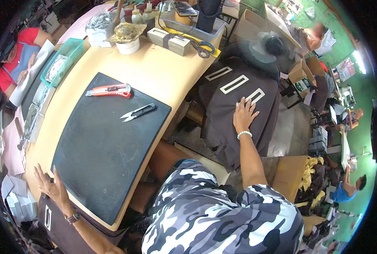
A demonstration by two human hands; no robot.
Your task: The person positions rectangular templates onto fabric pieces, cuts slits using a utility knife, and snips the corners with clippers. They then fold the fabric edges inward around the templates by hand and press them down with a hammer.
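Note:
My right hand (244, 115), with a beaded bracelet on its wrist, lies flat on dark brown fabric (222, 114). Its fingertips rest at the lower end of a white rectangular frame (259, 94). Two similar white frames (234, 84) lie in a row beside it on the same fabric. At the table's near left edge, my left hand (53, 189) is open with fingers spread, and nothing shows in it. Below that hand, another brown piece (63, 224) carries a white frame (48, 217). A black cutting mat (108, 148) holds a red utility knife (110, 90) and thread snips (137, 112).
Along the table's (78, 106) far side stand a white tub (128, 46), a bound stack of strips (168, 41), scissors (203, 50) and a plastic bin (213, 31). A teal basket (72, 51) sits left. A fan (256, 48) stands behind the fabric. Other people work nearby.

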